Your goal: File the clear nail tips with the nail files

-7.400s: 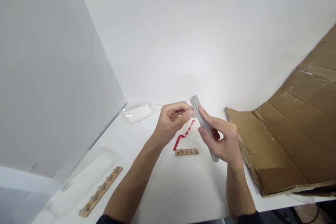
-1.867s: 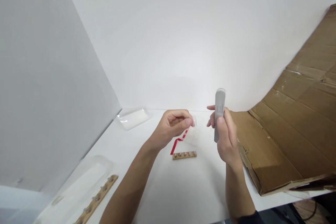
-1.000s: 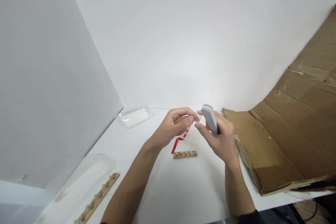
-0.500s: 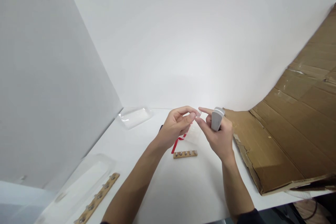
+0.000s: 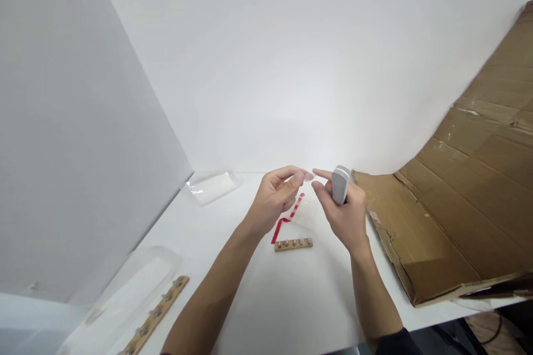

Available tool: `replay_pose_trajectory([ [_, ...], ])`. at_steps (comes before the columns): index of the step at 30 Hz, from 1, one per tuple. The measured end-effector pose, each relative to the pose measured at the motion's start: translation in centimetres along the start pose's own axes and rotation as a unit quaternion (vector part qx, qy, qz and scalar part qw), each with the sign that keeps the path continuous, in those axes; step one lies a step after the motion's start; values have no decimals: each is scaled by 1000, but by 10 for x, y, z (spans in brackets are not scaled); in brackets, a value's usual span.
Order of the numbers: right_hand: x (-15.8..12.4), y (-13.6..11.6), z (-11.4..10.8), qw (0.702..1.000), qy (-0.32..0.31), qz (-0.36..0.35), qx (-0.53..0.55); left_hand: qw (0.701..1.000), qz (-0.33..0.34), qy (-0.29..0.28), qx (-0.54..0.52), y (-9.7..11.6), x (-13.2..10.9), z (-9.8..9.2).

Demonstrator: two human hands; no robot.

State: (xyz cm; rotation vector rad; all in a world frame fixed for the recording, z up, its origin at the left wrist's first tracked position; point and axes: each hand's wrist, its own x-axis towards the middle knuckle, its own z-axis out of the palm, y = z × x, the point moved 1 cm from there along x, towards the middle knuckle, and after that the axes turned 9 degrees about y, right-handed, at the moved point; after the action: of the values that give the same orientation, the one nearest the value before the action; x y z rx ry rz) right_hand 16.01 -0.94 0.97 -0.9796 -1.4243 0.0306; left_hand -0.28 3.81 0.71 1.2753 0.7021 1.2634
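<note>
Grey and smooth, an elongated object (image 5: pixel 341 184) stands tilted in the right hand (image 5: pixel 348 215), its top end showing above the curled fingers. These fingers are closed around it, while the thumb and the index finger stretch out towards the left, with a small gap between their tips. Just beside these tips is the left hand (image 5: pixel 275 198), whose thumb and index finger pinch a small clear piece (image 5: pixel 308 176); whether the right index finger touches this piece, I cannot tell. The other left fingers are folded.

Below the hands, a red and white strip (image 5: pixel 277 231) lies bent on the white table (image 5: pixel 291 299), and its lower end is next to a short wooden bar (image 5: pixel 293 244) with metal pegs. Near the left forearm is a longer wooden bar (image 5: pixel 156 313). Brown cardboard (image 5: pixel 428 244) lies to the right of the right hand.
</note>
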Motion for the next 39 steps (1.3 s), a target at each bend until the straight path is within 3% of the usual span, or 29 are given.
replay_pose_trajectory([
  [13,1,4,0,999,-7,-43,-12,997,54,54,2,-8,5,1],
  [19,4,9,-5,996,-74,-22,32,1000,-2,-8,-18,-7,5,-2],
  [25,4,6,-4,996,-79,-15,39,997,-41,-53,-44,-6,6,0],
  [39,7,12,-3,994,-64,74,43,997,-35,-54,-33,-7,6,5],
])
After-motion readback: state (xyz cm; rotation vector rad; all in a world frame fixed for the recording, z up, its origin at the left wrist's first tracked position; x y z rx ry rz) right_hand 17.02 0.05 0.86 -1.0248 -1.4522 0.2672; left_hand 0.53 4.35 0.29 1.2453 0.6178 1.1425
